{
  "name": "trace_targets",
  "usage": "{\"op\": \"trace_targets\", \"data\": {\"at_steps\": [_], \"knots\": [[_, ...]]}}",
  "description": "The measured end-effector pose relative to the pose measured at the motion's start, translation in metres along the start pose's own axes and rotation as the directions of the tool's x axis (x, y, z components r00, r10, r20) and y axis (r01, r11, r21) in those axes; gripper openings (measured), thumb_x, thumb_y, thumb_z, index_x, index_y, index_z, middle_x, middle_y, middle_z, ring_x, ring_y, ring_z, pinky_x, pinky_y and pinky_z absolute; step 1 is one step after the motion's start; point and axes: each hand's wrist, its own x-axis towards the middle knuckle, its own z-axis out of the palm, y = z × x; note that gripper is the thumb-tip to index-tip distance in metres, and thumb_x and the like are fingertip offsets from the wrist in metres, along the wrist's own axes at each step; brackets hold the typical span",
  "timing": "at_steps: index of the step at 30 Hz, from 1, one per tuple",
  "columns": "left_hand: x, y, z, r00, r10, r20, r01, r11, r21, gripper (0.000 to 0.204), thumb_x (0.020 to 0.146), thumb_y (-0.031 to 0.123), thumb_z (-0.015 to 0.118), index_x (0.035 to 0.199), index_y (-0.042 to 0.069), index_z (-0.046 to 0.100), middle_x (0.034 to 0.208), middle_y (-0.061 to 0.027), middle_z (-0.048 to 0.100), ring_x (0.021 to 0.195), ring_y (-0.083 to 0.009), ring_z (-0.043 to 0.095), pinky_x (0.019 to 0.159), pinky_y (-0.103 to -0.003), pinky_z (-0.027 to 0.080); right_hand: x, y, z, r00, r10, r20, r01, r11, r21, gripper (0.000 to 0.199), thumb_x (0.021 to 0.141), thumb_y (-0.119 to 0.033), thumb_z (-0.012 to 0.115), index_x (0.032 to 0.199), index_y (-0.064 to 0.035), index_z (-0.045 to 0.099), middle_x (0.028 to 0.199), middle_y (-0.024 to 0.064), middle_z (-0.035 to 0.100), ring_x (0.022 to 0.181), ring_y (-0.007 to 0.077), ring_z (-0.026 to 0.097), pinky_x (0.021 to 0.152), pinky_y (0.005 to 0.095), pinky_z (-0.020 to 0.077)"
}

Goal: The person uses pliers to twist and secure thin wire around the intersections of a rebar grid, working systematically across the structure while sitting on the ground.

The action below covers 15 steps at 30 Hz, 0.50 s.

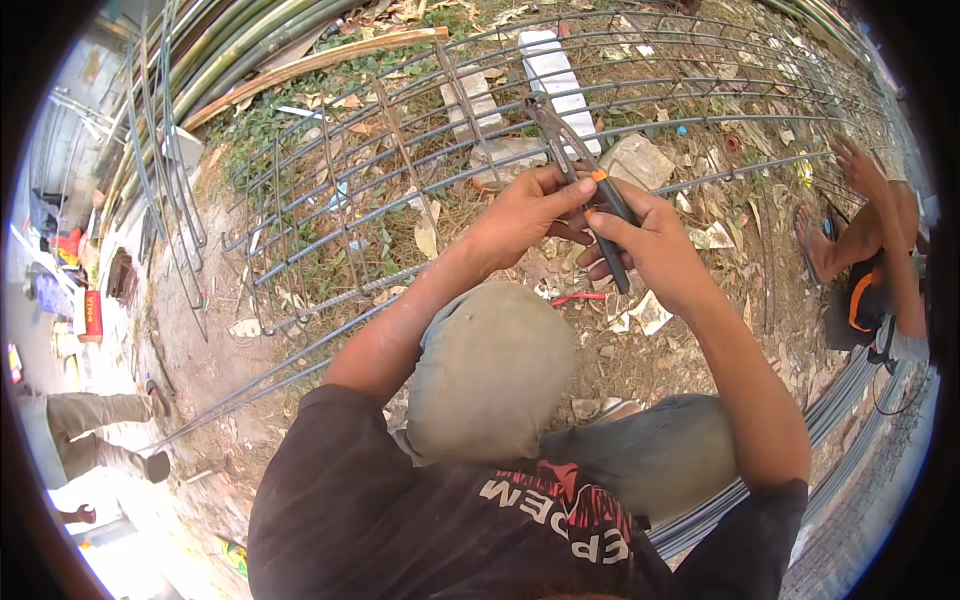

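Note:
A pair of long-handled steel pincers (613,200) with dark grips and orange bands is held in front of my knees, its jaws pointing away from me. Around its grips, my right hand (655,235) is closed. The fingers of my left hand (525,215) pinch the handle near an orange band. Just beyond the tool lies a long cage of steel reinforcing bars (392,125), with bent bars crossing its lengthwise rods. On the ground below the grips is a thin red item (580,297), too small to make out.
A white block (556,75) and broken concrete (640,162) lie under the cage. Bamboo poles (235,50) are stacked far left; bundled steel rods (835,405) lie at the right. Another person's hand (865,170) is near the cage's right end. Someone's trousered legs (95,415) show at left.

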Motion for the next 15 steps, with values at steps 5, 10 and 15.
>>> {"op": "trace_targets", "data": {"at_steps": [5, 10, 15], "knots": [[-0.013, -0.003, 0.004, 0.997, -0.044, -0.065, 0.052, 0.991, 0.126, 0.05, 0.109, 0.04, 0.044, 0.128, -0.002, 0.062, 0.107, -0.0139, 0.073, 0.092, -0.0232, 0.073, 0.084, -0.037, 0.059, -0.009, 0.011, -0.018, 0.992, 0.058, 0.112, -0.07, 0.992, 0.102, 0.047, 0.099, -0.017, 0.063, 0.144, -0.0065, 0.052, 0.115, 0.0075, 0.068, 0.095, 0.0207, 0.072, 0.084, 0.0373, 0.0616], [-0.027, 0.002, 0.011, 1.0, -0.029, 0.0, 0.028, 0.975, 0.219, 0.05, 0.109, 0.04, 0.043, 0.128, -0.002, 0.063, 0.109, -0.015, 0.073, 0.092, -0.0225, 0.073, 0.085, -0.036, 0.059, -0.022, 0.021, -0.047, 0.964, 0.015, 0.264, -0.064, 0.981, 0.18, 0.051, 0.099, -0.018, 0.064, 0.147, -0.0085, 0.049, 0.119, 0.0064, 0.067, 0.099, 0.0218, 0.071, 0.086, 0.0395, 0.0608], [-0.035, 0.003, 0.016, 0.996, -0.085, 0.027, 0.067, 0.915, 0.398, 0.048, 0.107, 0.039, 0.049, 0.119, -0.003, 0.069, 0.104, -0.0152, 0.075, 0.092, -0.0228, 0.074, 0.082, -0.036, 0.06, -0.04, 0.025, -0.057, 0.946, 0.021, 0.322, -0.08, 0.982, 0.169, 0.05, 0.1, -0.017, 0.062, 0.147, -0.0084, 0.048, 0.118, 0.0059, 0.067, 0.098, 0.0201, 0.07, 0.084, 0.0387, 0.0608]]}}
